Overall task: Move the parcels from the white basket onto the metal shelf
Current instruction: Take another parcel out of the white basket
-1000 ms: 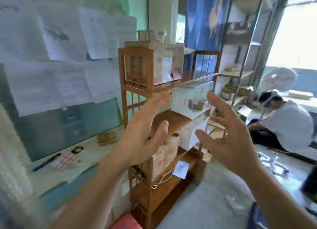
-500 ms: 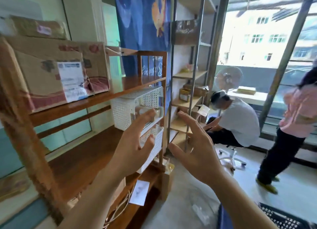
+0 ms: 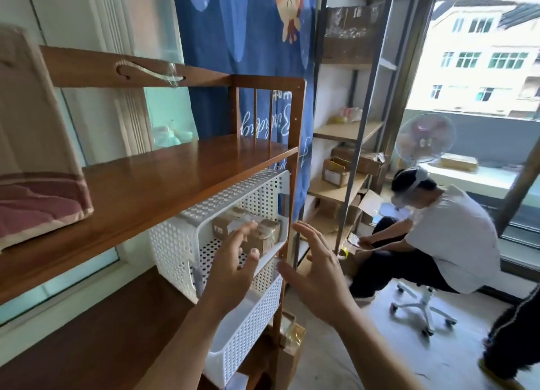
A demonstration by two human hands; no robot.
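Both hands are held empty in front of the wooden rack (image 3: 163, 182). The left hand (image 3: 233, 270) is raised with fingers spread before the open mouth of the white basket (image 3: 181, 243); the right hand (image 3: 315, 275) is just beside it, fingers spread. Brown parcels (image 3: 257, 234) are seen inside the basket. Farther back stands the metal shelf (image 3: 350, 132).

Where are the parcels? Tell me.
The parcels sit in the upper white basket on the wooden rack's middle shelf, centre of the head view, just beyond the left hand.
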